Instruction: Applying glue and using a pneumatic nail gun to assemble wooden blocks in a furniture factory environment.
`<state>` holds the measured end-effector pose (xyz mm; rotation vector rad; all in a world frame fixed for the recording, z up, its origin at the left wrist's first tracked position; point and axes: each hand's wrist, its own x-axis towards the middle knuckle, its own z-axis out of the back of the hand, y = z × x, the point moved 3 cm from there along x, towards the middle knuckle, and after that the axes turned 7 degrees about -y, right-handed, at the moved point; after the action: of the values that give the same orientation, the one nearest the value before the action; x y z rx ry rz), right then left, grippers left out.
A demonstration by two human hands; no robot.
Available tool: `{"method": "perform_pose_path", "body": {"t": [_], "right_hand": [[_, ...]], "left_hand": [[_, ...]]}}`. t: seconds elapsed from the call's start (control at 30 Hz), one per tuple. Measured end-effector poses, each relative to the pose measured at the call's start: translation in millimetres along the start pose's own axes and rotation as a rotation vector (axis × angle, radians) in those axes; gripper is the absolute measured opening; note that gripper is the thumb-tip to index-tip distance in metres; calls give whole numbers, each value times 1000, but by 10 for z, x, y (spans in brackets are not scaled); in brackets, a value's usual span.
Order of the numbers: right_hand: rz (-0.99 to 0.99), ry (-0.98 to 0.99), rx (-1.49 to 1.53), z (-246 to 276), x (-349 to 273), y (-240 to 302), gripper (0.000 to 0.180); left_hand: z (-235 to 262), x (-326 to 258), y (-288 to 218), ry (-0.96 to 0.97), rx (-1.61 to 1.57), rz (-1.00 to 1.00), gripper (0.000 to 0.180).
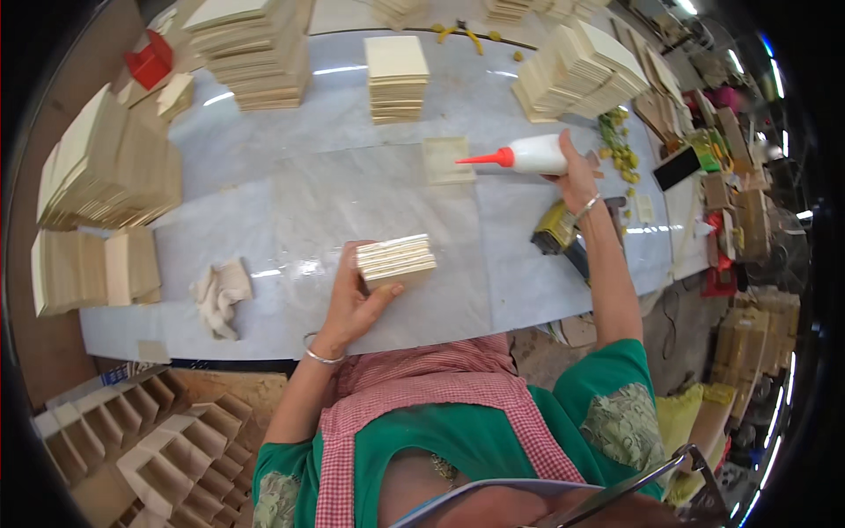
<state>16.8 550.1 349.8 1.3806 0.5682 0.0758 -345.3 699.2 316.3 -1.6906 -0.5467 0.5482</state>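
Note:
My left hand (355, 304) grips a small stack of thin pale wooden boards (396, 258) by its left end, thumb along the near side. The layered edges of the stack face up, above the near middle of the table. In my right hand (576, 180) is a white squeeze bottle (539, 155), tipped on its side with its long red nozzle (484, 159) pointing left. The nozzle tip is over or beside a shallow, pale square dish (450, 161); I cannot tell if they touch. The bottle is apart from the boards.
Stacks of wooden panels line the table's back and left, including a middle stack (397, 79). A crumpled cloth (222, 295) lies at the near left. A yellow-and-black tool (554, 229) sits by my right forearm. Yellow-handled pliers (461, 35) lie at the back. Wooden boxes (176, 458) stand below left.

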Motion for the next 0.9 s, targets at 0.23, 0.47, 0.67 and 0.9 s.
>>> {"method": "perform_pose_path", "body": {"t": [0.23,0.47,0.67,0.9], "right_hand": [[177,-30,-437,69,177,-181,53],[564,-167,-491,60,-436,111,37],[461,-33,-283,-15,-1026,102,26],[166,496,-497,190,-2240,-291,18]], "left_hand": [[104,110,-253,-196,-9,7,60],[694,607,-547,-398,131,108,54],[888,808,-454,-486,454,59,48],[1043,415,-688,-604,902,-215,35]]}}
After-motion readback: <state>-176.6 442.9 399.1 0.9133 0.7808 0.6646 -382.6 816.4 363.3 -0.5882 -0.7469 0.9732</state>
